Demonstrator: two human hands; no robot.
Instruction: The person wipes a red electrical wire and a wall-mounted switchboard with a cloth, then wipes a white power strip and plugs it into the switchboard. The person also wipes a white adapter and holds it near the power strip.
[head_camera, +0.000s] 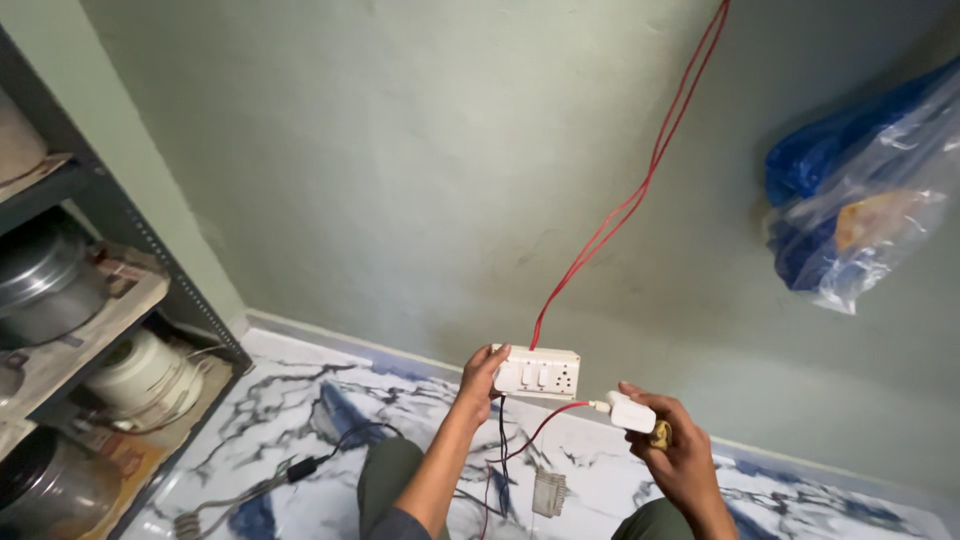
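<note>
Lower centre of the frame: white switch-and-socket board (537, 373), rectangular, held up off the floor against the pale green wall (400, 180); left hand (483, 381) curled around its left end, fingers wrapped over the edge. Twin red wires (640, 195) rise from the board's top edge to the upper right of the frame. A further thin red wire (545, 425) loops below the board to a white plug adapter (630, 412), just right of the board and apart from it. Right hand (672, 448), lower right of centre, pinches the adapter between thumb and fingers; a small yellowish piece shows at the palm, kind not discernible. Bottom of frame: marble-patterned floor (300, 400) in white, blue and black, bearing a black cable (330, 455) and a small ribbed white part (549, 493). Left edge: metal shelving rack (150, 255) holding steel pots (45, 285) and a white appliance (140, 375). Upper right: clear plastic bag (860, 190) with blue contents, hanging against the wall.
</note>
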